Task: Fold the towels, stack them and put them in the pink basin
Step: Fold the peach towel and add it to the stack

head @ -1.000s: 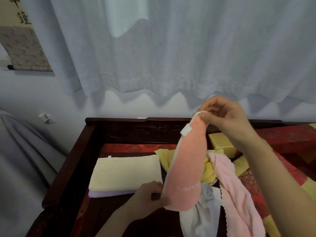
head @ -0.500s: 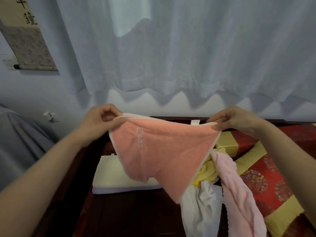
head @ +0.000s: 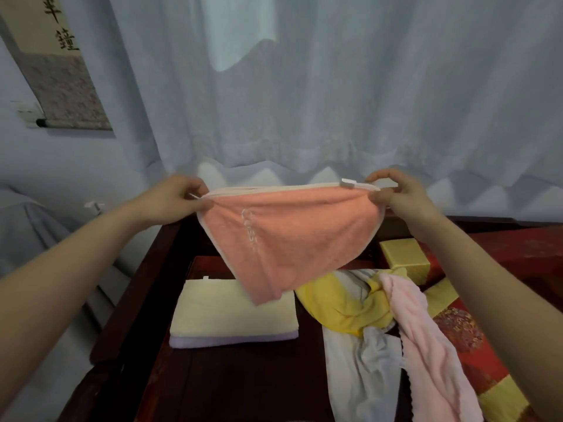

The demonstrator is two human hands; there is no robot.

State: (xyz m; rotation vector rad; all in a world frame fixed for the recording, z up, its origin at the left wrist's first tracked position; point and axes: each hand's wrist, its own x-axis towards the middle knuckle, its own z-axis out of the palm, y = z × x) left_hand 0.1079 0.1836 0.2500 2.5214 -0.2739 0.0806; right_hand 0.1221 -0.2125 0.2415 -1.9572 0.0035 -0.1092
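- The left hand (head: 179,197) is pinching one top corner of the salmon towel (head: 289,236), thumb and curled fingers closing on its pale border.
- The right hand (head: 396,196) is pinching the opposite top corner, just beside a small white tag (head: 347,182) that is sticking up from the hem.
- The salmon towel is hanging in the air between the two hands, well above the desk (head: 243,385). Its top edge is stretching almost level and its body is sagging to a blunt point at the bottom.
- That low point is dangling in front of the far right corner of the folded pale yellow towel (head: 234,309); whether it is touching cannot be told.
- The folded pale yellow towel is lying flat on a folded lilac towel (head: 231,342), the two making a small stack on the left part of the desk.
- To the right of the stack, a loose heap is lying crumpled: a bright yellow towel (head: 338,303) at the back, a light pink towel (head: 426,339) draping over it towards the near edge, and a white towel (head: 359,370) trailing beneath them.
- A red and gold cloth (head: 463,330) is covering the surface on the right.
- A pale curtain (head: 335,86) is hanging behind, and a wall scroll (head: 61,71) is showing at the upper left.
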